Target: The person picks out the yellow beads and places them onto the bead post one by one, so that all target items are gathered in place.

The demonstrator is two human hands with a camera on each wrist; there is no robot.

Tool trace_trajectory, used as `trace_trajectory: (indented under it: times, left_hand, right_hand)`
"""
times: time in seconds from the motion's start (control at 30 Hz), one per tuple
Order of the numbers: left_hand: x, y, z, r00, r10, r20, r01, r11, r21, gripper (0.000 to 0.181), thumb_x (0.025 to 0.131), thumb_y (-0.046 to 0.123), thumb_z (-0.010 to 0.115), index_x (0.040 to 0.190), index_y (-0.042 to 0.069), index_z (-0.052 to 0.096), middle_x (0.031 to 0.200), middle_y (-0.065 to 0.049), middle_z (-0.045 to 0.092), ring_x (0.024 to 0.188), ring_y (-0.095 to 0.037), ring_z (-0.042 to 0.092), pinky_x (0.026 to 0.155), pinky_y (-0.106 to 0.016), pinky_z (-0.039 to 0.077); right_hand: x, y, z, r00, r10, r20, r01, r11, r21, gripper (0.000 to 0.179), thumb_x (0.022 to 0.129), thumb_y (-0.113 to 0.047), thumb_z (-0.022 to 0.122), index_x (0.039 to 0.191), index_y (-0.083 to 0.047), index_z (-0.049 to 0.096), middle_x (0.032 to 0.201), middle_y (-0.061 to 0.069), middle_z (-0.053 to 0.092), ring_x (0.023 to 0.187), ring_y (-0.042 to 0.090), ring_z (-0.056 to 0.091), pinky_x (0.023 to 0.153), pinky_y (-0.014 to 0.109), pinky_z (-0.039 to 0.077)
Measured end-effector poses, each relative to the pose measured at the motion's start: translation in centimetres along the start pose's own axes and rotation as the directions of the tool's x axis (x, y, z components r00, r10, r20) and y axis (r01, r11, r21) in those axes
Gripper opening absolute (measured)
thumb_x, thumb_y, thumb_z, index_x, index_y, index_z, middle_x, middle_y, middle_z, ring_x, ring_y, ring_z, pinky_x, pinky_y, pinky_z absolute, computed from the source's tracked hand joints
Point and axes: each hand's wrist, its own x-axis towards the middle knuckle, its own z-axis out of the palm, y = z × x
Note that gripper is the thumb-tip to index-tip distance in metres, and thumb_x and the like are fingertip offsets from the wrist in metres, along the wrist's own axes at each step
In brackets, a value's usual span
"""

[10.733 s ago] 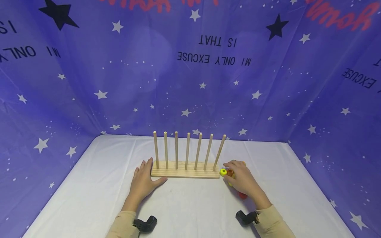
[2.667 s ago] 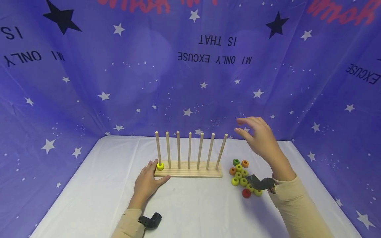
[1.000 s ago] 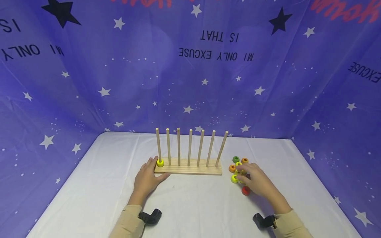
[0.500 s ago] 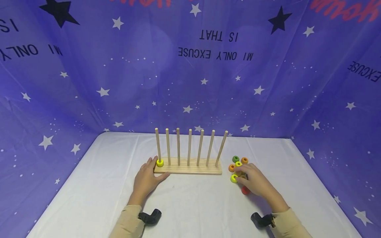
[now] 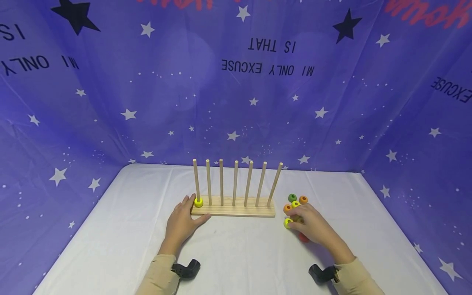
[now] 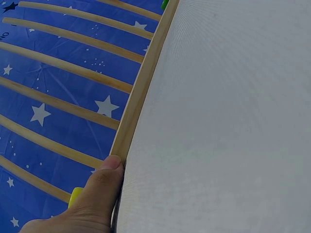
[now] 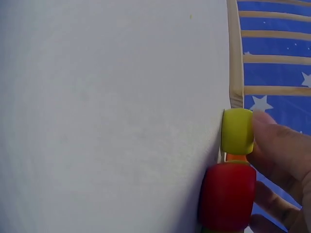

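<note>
A wooden peg rack (image 5: 233, 211) with several upright dowels stands mid-table. My left hand (image 5: 180, 223) grips its left end, the thumb (image 6: 99, 187) lying along the front edge and the fingers at the left side. One yellow bead (image 5: 198, 202) sits at the foot of the leftmost dowel. To the right of the rack, my right hand (image 5: 313, 225) pinches a yellow bead (image 5: 288, 223) at the near left of a bead cluster. In the right wrist view its thumb presses the yellow bead (image 7: 237, 131), just beyond a red bead (image 7: 228, 196).
A green bead (image 5: 292, 197), orange beads (image 5: 303, 199) and another yellow bead (image 5: 296, 204) lie around the right hand, which covers part of the cluster. White cloth (image 5: 228, 254) covers the table. A blue star-printed curtain (image 5: 236, 102) rises behind and at both sides.
A yellow bead has come onto the leftmost dowel since the oldest frame. The right hand came down from the air to the beads and has shifted the front yellow bead slightly left. The left hand stays.
</note>
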Motion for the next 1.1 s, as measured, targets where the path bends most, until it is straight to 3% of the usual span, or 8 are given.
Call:
trace_trajectory:
  times: [0.3, 0.6, 0.93, 1.1]
  left_hand:
    - [-0.1, 0.2, -0.1, 1.000, -0.002, -0.001, 0.002, 1.000, -0.004, 0.101, 0.077, 0.064, 0.074, 0.153, 0.009, 0.038, 0.155, -0.023, 0.039, 0.140, -0.049, 0.040, 0.111, -0.063, 0.037]
    - [-0.1, 0.1, 0.0, 1.000, -0.004, -0.004, 0.004, 1.000, -0.005, 0.101, 0.077, 0.064, 0.074, 0.153, 0.009, 0.037, 0.156, -0.023, 0.039, 0.140, -0.048, 0.040, 0.112, -0.062, 0.037]
    - [-0.1, 0.2, -0.1, 1.000, -0.001, -0.006, 0.001, 1.000, -0.004, 0.100, 0.077, 0.065, 0.074, 0.153, 0.009, 0.038, 0.155, -0.023, 0.039, 0.140, -0.049, 0.040, 0.112, -0.063, 0.037]
    - [-0.1, 0.1, -0.1, 1.000, -0.001, -0.008, 0.001, 1.000, -0.005, 0.100, 0.077, 0.064, 0.074, 0.153, 0.009, 0.038, 0.156, -0.023, 0.039, 0.140, -0.049, 0.040, 0.112, -0.063, 0.037]
  right_hand:
    - [-0.2, -0.3, -0.2, 0.999, -0.037, 0.029, 0.040, 0.995, -0.093, 0.032, 0.077, -0.032, 0.084, 0.106, -0.022, 0.076, 0.113, -0.004, 0.073, 0.112, 0.023, 0.056, 0.099, 0.052, 0.044]
    - [0.0, -1.0, 0.0, 1.000, -0.017, 0.025, 0.021, 0.989, -0.144, 0.032, 0.073, -0.042, 0.086, 0.096, -0.023, 0.077, 0.101, -0.008, 0.074, 0.099, 0.016, 0.054, 0.088, 0.043, 0.046]
    - [-0.3, -0.9, -0.1, 0.995, -0.071, 0.074, 0.079, 0.991, -0.112, 0.034, 0.077, -0.033, 0.084, 0.109, -0.026, 0.076, 0.115, -0.010, 0.073, 0.102, 0.012, 0.052, 0.088, 0.038, 0.042]
    - [-0.3, -1.0, 0.0, 0.996, -0.065, 0.065, 0.072, 0.992, -0.104, 0.033, 0.079, -0.033, 0.083, 0.110, -0.027, 0.075, 0.116, -0.010, 0.073, 0.108, 0.015, 0.055, 0.092, 0.043, 0.043]
